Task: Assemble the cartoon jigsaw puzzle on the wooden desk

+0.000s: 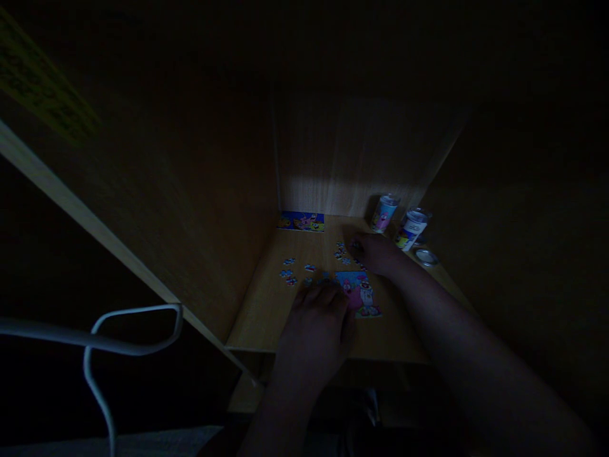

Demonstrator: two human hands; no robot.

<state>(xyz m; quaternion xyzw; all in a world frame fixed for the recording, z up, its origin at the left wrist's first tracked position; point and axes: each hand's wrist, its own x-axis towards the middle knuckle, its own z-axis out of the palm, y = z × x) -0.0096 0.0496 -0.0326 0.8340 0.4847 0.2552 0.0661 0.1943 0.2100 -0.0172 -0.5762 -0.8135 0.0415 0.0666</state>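
Observation:
My left hand lies low over the wooden shelf, fingers stretched forward and thumb apart. Its fingers partly cover the left side of a partly assembled jigsaw puzzle, which shows a pink cartoon figure and one in white. Behind the puzzle, my right hand reaches in from the right with its fingers closed around a small puzzle piece, mostly hidden in the dim light. Loose puzzle pieces lie just left of that hand. More loose pieces are scattered to the left of the puzzle.
A strip of cartoon puzzle lies against the back panel. Two clear-topped cartoon canisters stand at the back right, with a round metal lid beside them. Wooden walls enclose the shelf. A white cable loops at left.

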